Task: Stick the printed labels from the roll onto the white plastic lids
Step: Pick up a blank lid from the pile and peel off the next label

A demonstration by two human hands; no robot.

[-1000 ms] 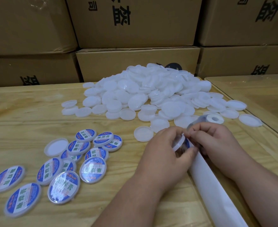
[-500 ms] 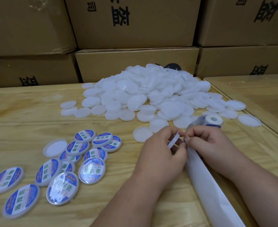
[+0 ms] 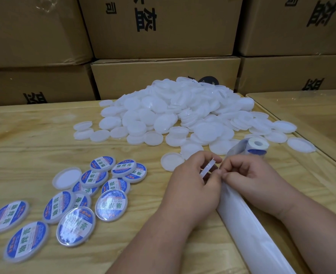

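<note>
1. Left hand (image 3: 193, 186): fingers curled round one white lid (image 3: 208, 169), held on edge and tilted, just left of the right hand.
2. Right hand (image 3: 248, 180): fingertips pinched at the top end of the backing strip (image 3: 248, 230), touching the left hand's fingertips; whether a label is between them cannot be told.
3. Backing strip: white, glossy, running from under the right hand toward the near edge of the bench (image 3: 24, 135).
4. Label roll (image 3: 257, 146): standing on the bench just beyond the right hand, its strip leading down to the fingers.
5. Plain lids (image 3: 173, 115): a large white heap beyond both hands, with loose ones spread round its foot.
6. Labelled lids (image 3: 74, 196): a cluster with blue-and-white printed faces, left of the left hand; one unlabelled lid among them.
7. Cartons (image 3: 163, 26): brown, stacked behind the bench.
</note>
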